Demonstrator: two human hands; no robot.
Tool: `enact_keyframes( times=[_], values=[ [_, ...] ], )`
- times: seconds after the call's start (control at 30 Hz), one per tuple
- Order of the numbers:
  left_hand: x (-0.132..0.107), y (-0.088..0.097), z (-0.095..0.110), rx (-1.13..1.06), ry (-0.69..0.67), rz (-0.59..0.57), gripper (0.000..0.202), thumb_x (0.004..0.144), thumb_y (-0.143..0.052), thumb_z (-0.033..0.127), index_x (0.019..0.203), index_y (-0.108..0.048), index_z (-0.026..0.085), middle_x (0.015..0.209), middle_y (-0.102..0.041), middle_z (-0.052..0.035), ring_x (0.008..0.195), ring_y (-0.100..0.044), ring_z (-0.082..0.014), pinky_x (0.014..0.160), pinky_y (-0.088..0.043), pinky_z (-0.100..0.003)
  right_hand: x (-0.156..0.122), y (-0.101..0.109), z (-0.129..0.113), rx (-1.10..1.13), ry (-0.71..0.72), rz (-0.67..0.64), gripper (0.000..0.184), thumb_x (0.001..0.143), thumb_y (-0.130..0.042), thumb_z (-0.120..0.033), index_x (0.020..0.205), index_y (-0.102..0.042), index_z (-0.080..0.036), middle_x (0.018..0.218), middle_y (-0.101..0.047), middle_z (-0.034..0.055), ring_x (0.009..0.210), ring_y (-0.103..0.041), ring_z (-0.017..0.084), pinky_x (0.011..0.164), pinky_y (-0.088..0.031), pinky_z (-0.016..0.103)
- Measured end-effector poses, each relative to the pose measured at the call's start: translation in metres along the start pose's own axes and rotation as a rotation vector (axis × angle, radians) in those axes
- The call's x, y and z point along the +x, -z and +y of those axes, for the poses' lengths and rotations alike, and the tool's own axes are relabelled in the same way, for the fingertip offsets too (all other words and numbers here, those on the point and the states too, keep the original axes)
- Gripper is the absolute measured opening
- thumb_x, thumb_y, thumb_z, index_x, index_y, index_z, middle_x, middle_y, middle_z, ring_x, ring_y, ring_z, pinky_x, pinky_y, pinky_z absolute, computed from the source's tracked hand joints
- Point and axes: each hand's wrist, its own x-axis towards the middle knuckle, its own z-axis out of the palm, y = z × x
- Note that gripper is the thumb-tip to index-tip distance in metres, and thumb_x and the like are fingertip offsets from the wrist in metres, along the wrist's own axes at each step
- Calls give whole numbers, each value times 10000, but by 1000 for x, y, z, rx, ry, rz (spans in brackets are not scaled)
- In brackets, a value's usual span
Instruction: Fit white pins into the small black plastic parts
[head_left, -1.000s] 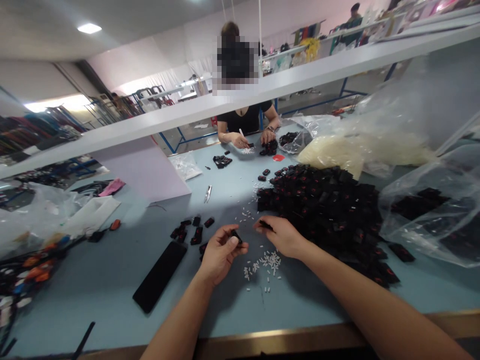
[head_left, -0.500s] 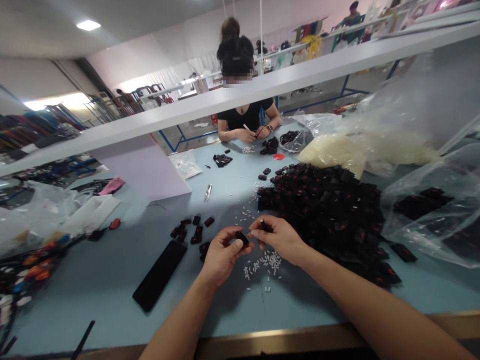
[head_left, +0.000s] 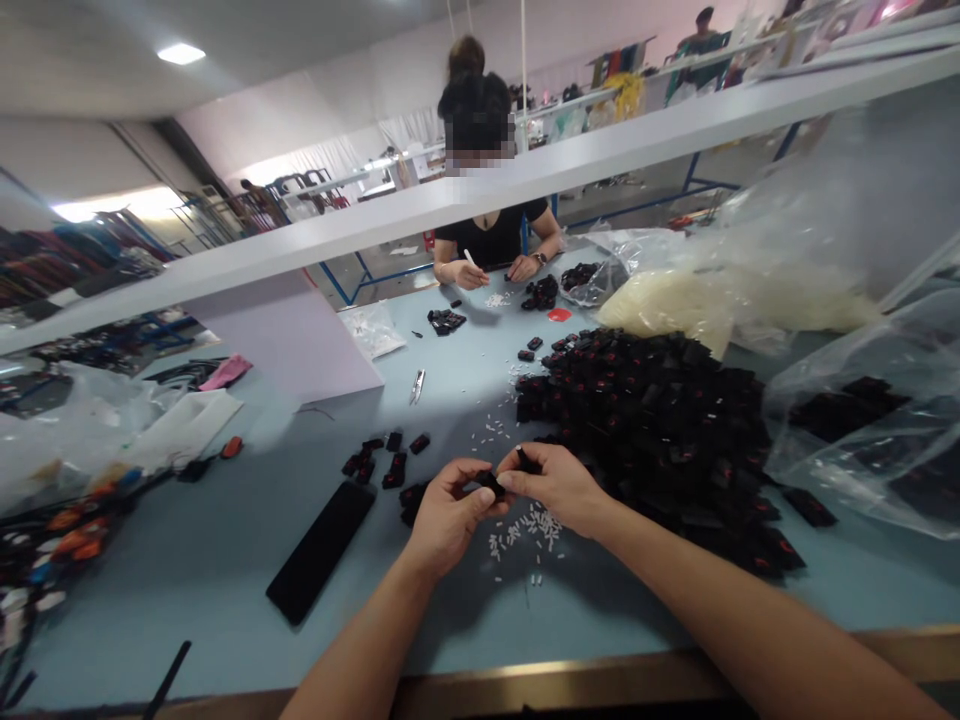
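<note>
My left hand (head_left: 450,512) pinches a small black piece (head_left: 491,484) between thumb and fingers. Against its right side come the fingertips of my right hand (head_left: 559,487), closed in a pinch. A short dark stick-like tool (head_left: 526,459) pokes up from the curled fingers of that hand; its full shape is hidden. Whether a tiny part sits between the right fingertips cannot be seen. Below the hands lies a loose heap of tiny white tube-like bits (head_left: 536,528). Close to the right wrist rises a large pile of black pieces with red marks (head_left: 645,410).
Several black pieces (head_left: 394,468) and a long black pad (head_left: 321,555) lie left of my hands. Thread snips (head_left: 418,385) rest farther back. A co-worker (head_left: 491,235) sits opposite, beyond a white shelf board (head_left: 360,222). Clear plastic bags (head_left: 877,420) stand at right.
My right fingertips have moved left and slightly down, from a small gap to meeting the black piece. The co-worker's hands have moved apart, one shifting left with a white stick-like thing.
</note>
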Motion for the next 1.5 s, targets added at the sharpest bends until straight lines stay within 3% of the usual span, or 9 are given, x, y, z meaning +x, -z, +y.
enact_keyframes(
  times=[0.37,0.67,0.83,0.93,1.03,1.2,1.37,1.5],
  values=[
    [-1,1,-2,24,-12,-11,336,643,-827,226,919,-643,170,833,-711,-29,726,-697,-182,671,-591,-319,0,-1,2,-118,0,22,162,712,-686,-323,728,-636,-169,660,-624,-3,633,-554,141,596,-421,256],
    [-2,3,-2,122,-8,-56,327,653,-815,221,947,-685,158,793,-738,-51,679,-710,-206,671,-589,-351,0,3,5,185,-123,-114,362,600,-820,-420,725,-612,-152,615,-608,-29,587,-603,141,615,-479,276],
    [-2,8,-3,237,-35,-46,315,661,-805,219,958,-712,171,845,-744,-58,687,-710,-213,674,-590,-360,-1,0,9,216,-136,-130,375,599,-825,-427,715,-592,-157,606,-603,-30,588,-611,150,627,-481,288],
    [-2,6,-3,190,-27,-58,322,687,-790,238,988,-697,176,848,-740,-59,683,-711,-213,670,-590,-363,0,1,7,187,-113,-104,378,607,-812,-439,725,-578,-166,612,-589,-36,584,-590,144,609,-468,279],
    [0,3,-1,98,-36,-28,334,694,-787,249,1001,-678,176,806,-716,-43,706,-711,-211,671,-587,-349,1,8,1,36,-39,-56,299,666,-766,-392,752,-592,-165,650,-591,-29,616,-564,136,615,-442,262],
    [5,4,4,22,-74,107,344,673,-807,268,972,-664,179,830,-657,-8,688,-710,-186,621,-576,-297,6,22,-4,-493,88,15,44,743,-656,-168,774,-627,-162,744,-636,1,714,-577,147,666,-426,248],
    [6,4,4,11,-68,127,344,670,-813,275,955,-652,170,822,-643,-3,675,-706,-180,601,-569,-288,4,23,3,-1115,110,-169,60,820,-631,-195,857,-661,-157,899,-672,77,813,-639,211,682,-435,272],
    [4,1,3,14,-58,118,353,666,-817,269,959,-649,164,825,-644,-6,679,-708,-186,602,-571,-293,-1,16,8,-1383,67,-237,137,890,-573,-246,916,-652,-138,922,-668,116,817,-659,254,657,-444,295]
  ],
)
